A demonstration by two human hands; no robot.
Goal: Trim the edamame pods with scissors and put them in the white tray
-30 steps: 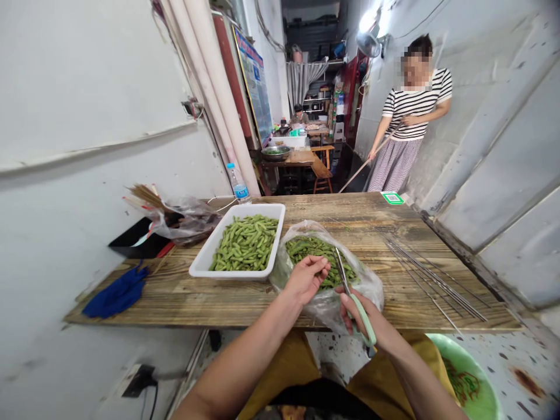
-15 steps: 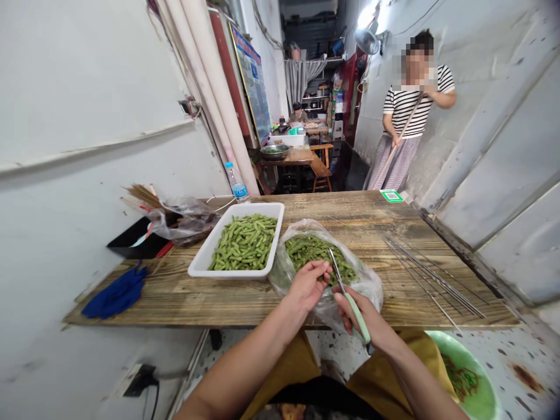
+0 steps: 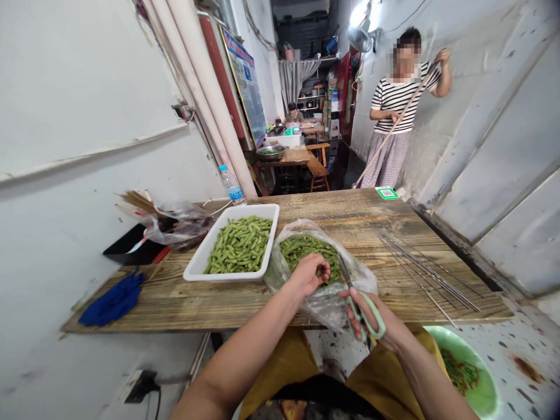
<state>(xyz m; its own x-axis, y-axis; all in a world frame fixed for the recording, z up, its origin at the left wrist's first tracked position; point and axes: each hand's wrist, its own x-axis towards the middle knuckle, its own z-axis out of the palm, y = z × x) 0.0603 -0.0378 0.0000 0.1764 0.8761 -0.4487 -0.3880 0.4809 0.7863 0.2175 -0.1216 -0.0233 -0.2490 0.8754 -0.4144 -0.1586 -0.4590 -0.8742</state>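
My left hand (image 3: pixel 307 274) is curled over the mouth of a clear plastic bag (image 3: pixel 324 303) full of green edamame pods (image 3: pixel 306 251), its fingertips pinched on a pod. My right hand (image 3: pixel 371 318) grips green-handled scissors (image 3: pixel 365 312) at the bag's right side, the blades pointing up toward the pods. Just left of the bag stands a white tray (image 3: pixel 199 269) heaped with more edamame pods (image 3: pixel 240 244). Everything rests on a wooden plank table (image 3: pixel 184 300).
Several metal skewers (image 3: pixel 424 269) lie on the table's right. A blue cloth (image 3: pixel 111 297) and a bag of bamboo sticks (image 3: pixel 170 224) lie at the left, a water bottle (image 3: pixel 230 185) behind the tray. A green basin (image 3: pixel 475 379) sits on the floor. A person (image 3: pixel 396 116) with a long pole stands beyond.
My left hand has closed more tightly on a pod in the bag. The scissors handles have spread in my right hand. The person in the striped top has raised the pole higher.
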